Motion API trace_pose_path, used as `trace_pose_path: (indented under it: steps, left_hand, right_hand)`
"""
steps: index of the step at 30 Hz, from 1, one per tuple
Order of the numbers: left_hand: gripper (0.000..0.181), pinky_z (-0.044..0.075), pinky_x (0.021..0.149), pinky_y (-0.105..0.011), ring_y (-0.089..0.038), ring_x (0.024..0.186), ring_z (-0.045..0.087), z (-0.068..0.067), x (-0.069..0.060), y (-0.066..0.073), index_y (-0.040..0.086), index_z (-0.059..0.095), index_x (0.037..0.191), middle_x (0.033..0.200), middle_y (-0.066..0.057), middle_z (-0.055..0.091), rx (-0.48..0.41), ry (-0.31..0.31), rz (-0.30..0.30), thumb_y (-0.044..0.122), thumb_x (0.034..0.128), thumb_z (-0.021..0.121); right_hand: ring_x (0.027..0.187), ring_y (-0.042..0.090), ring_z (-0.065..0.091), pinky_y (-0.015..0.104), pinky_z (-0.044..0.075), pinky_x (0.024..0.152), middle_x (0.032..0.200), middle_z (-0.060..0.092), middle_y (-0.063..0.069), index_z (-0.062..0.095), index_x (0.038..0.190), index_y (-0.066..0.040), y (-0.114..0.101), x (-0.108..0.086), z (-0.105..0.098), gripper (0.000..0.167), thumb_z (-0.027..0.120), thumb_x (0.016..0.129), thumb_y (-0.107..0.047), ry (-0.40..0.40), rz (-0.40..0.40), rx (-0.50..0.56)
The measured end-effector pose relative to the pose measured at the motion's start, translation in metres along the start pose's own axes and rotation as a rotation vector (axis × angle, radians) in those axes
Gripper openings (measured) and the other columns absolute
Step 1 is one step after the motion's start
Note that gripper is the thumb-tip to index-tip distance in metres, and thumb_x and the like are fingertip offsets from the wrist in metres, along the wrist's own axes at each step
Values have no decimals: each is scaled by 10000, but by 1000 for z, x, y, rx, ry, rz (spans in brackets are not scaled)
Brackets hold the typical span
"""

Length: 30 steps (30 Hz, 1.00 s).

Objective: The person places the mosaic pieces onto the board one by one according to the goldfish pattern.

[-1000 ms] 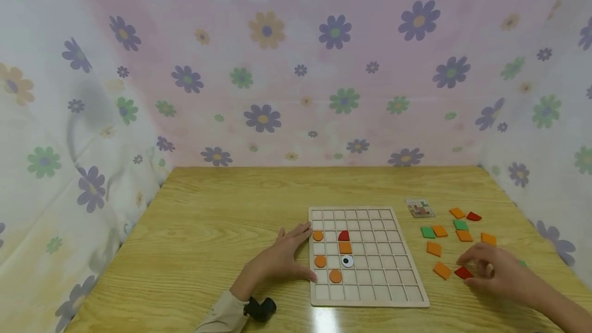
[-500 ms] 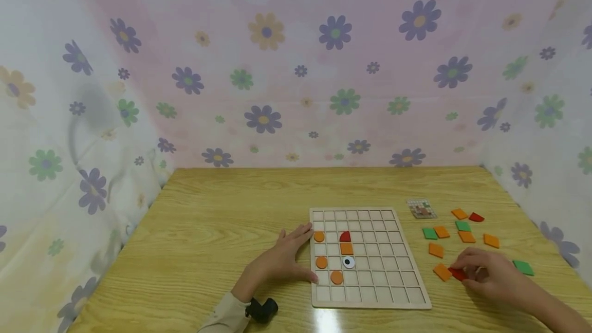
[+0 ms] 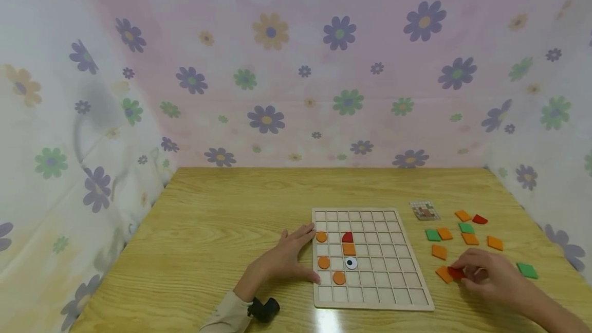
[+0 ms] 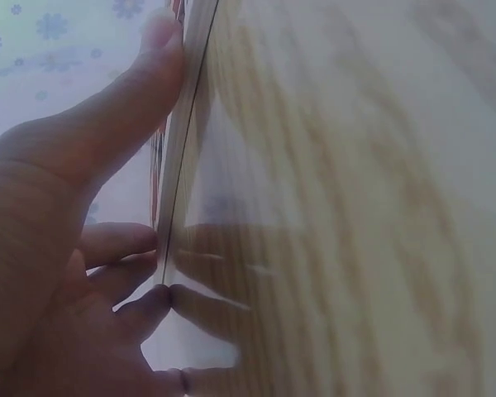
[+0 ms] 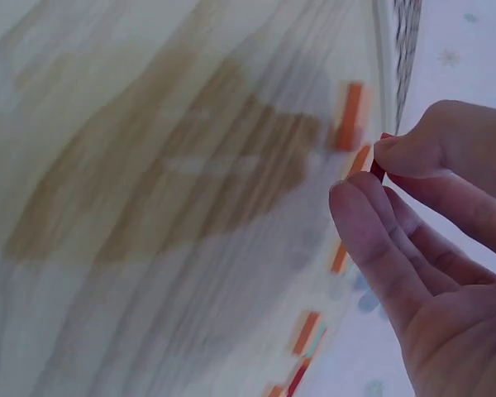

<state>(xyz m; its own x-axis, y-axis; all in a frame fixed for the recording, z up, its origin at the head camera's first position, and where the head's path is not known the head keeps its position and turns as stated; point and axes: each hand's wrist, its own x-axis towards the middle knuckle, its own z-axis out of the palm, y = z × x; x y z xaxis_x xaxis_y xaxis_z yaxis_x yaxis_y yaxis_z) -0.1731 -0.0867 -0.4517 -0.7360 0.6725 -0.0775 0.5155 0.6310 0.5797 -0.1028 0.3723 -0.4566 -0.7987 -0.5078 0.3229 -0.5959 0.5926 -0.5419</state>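
A wooden grid board (image 3: 388,292) lies on the table. My left hand (image 3: 282,261) rests at its left edge, fingers spread and thumb on the near left part; the left wrist view shows the hand (image 4: 58,215) against the board's edge (image 4: 182,141). My right hand (image 3: 495,276) pinches a red rounded piece (image 3: 456,273), which overlaps an orange square (image 3: 444,274). In the right wrist view the hand (image 5: 438,223) has the red piece (image 5: 378,169) between thumb and fingers. The board holds orange discs (image 3: 339,278), an eye disc (image 3: 351,262), an orange square (image 3: 349,249) and a red piece (image 3: 347,237).
Right of the board lie several loose orange squares (image 3: 495,242), green squares (image 3: 527,270) and another red piece (image 3: 480,219). A small patterned card (image 3: 424,210) lies beyond them, near the board's far right corner. Flowered cloth (image 3: 296,86) stands behind the table.
My right hand has picked at the red piece and moved it slightly left, onto the neighbouring orange square. My left hand has stayed at the board's edge.
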Motion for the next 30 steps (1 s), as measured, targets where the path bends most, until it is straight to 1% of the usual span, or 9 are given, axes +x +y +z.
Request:
trace_pose_path:
  steps: [5, 9, 13, 16, 22, 27, 30]
  left_hand:
    - [1042, 35, 1123, -557, -215, 1432, 139, 1, 0, 1, 95, 252, 1508, 1574, -35, 150, 1, -2, -5, 572, 718, 738]
    - [1046, 26, 1123, -557, -210, 1432, 136, 0, 1, 2, 90, 253, 1507, 1574, -36, 149, 6, 3, -6, 569, 716, 743]
    - [1046, 24, 1125, -553, -201, 1433, 131, -1, 3, 2, 96, 252, 1508, 1576, -27, 145, 20, 0, -2, 581, 717, 734]
    - [1049, 21, 1128, -543, -189, 1433, 128, -2, 4, 1, 104, 251, 1510, 1577, -16, 141, 18, -3, -7, 585, 713, 733]
    - [1051, 17, 1130, -540, -182, 1433, 128, -2, 3, -1, 104, 253, 1509, 1576, -12, 142, -7, -12, -17, 571, 706, 746]
    - [1052, 26, 1126, -553, -186, 1434, 126, 1, 3, -3, 101, 247, 1510, 1576, -19, 140, 1, -10, -14, 579, 711, 736]
    - [1055, 27, 1123, -561, -190, 1434, 128, 2, 2, -3, 98, 249, 1509, 1576, -23, 141, 1, -6, -6, 586, 709, 734]
  right_hand:
    - [657, -28, 521, 150, 465, 471, 851, 585, -71, 687, 902, -77, -15, 9, 8, 354, 740, 648, 163, 35, -19, -4]
    - [635, -19, 508, 137, 453, 470, 820, 568, -72, 684, 906, -61, -27, 18, 17, 352, 727, 646, 172, 42, -59, 21]
    - [630, -14, 508, 148, 453, 464, 818, 572, -51, 676, 918, -38, -40, 26, 25, 330, 710, 664, 169, 21, -73, 73]
    - [633, -12, 513, 164, 462, 464, 846, 576, -44, 676, 926, -57, -51, 33, 30, 317, 706, 690, 153, 8, -57, 99]
    - [651, 1, 518, 171, 473, 474, 890, 587, -23, 675, 933, -68, -70, 46, 43, 297, 690, 718, 136, -20, -91, 142]
    - [674, -3, 510, 188, 489, 493, 889, 572, -76, 677, 925, -101, -85, 57, 52, 260, 691, 746, 88, -59, -42, 144]
    - [684, -7, 507, 190, 496, 503, 880, 560, -89, 672, 914, -101, -93, 62, 56, 240, 683, 754, 77, -78, -28, 147]
